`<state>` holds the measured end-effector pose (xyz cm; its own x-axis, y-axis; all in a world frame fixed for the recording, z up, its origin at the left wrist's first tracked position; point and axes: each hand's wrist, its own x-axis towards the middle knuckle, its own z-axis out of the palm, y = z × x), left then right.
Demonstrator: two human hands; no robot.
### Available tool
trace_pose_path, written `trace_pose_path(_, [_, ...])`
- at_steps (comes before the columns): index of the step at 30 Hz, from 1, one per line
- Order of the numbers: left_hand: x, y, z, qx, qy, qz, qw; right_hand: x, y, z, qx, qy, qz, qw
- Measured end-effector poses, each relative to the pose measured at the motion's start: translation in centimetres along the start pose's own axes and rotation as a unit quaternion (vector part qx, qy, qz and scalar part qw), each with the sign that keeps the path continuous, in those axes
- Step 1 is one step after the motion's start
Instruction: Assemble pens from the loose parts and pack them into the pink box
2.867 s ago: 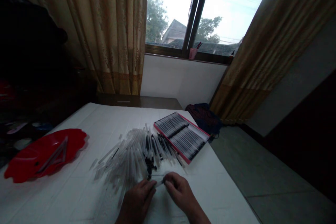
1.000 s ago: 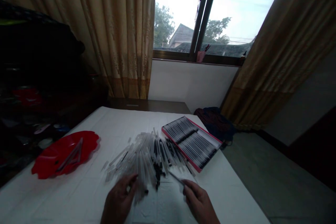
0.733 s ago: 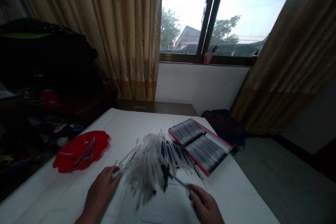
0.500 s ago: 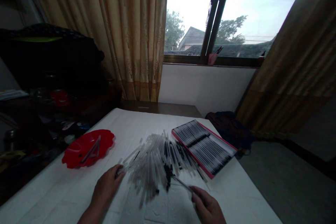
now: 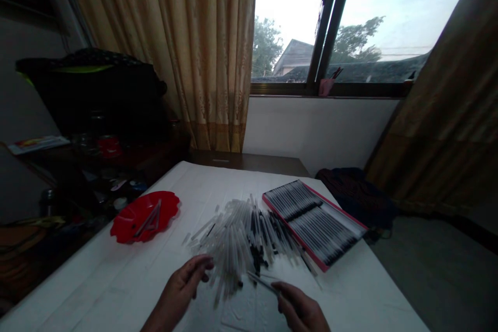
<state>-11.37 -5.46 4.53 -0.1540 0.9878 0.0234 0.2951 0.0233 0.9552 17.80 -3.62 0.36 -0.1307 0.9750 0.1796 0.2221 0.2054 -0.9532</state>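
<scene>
A loose pile of clear pen barrels (image 5: 229,244), with black-tipped pieces along its right side, lies in the middle of the white table. My left hand (image 5: 184,285) is at the pile's near left edge, its thumb and fingers apart and nothing visible between them. In my right hand (image 5: 299,306), thumb and fingers are closed on a slim pen (image 5: 264,284) that points left toward the pile's near end. Right of the pile lies a shallow red-edged box (image 5: 317,262), filled with two rows of clear, black-ended pens (image 5: 319,228).
A red scalloped plate (image 5: 171,199) holding a few clear barrels stands on the left of the white table (image 5: 116,280). Beyond the table are a curtain (image 5: 210,62), a window with a pink pen cup (image 5: 326,87) on its sill, and a cluttered dark cabinet at left.
My left hand has moved right, from the pile's left edge to its near side, with its fingers now apart. My right hand still holds the pen, slightly nearer. The camera view has turned left.
</scene>
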Motion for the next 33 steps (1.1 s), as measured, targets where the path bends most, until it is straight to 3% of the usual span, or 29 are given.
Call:
trace_pose_path(4, [-1.0, 1.5, 2.3, -0.029, -0.042, -0.011, 0.999, 0.4, -2.0, 1.4, -0.015, -0.048, -0.117, 0.992])
trace_pose_path(9, [-1.4, 2.2, 3.5, -0.021, -0.069, 0.049, 0.996, 0.6, -2.6, 1.7, -0.062, -0.059, -0.191, 0.978])
trace_pose_path(17, [-1.5, 1.9, 3.8, 0.001, -0.083, 0.092, 0.992, 0.3, -3.8, 0.2, -0.117, -0.099, -0.183, 0.971])
trace_pose_path(24, [-1.4, 2.0, 3.8, 0.068, -0.106, 0.143, 0.982, 0.2, -3.8, 0.2, -0.129, -0.089, -0.163, 0.974])
trace_pose_path(26, [-1.5, 2.6, 3.8, 0.118, -0.125, 0.180, 0.969, 0.3, -4.1, -0.1, -0.160, -0.110, -0.156, 0.969])
trace_pose_path(29, [-2.1, 2.7, 4.4, 0.211, -0.175, 0.248, 0.929, 0.3, -4.2, -1.1, -0.220, -0.192, -0.128, 0.948])
trace_pose_path(31, [-2.6, 1.8, 5.4, 0.252, -0.193, 0.293, 0.902, -0.2, -3.6, -2.1, -0.236, -0.239, -0.098, 0.937])
trace_pose_path(33, [-3.1, 0.2, 6.5, 0.270, -0.187, 0.334, 0.883, -1.1, -2.5, -2.9, -0.226, -0.244, -0.068, 0.941])
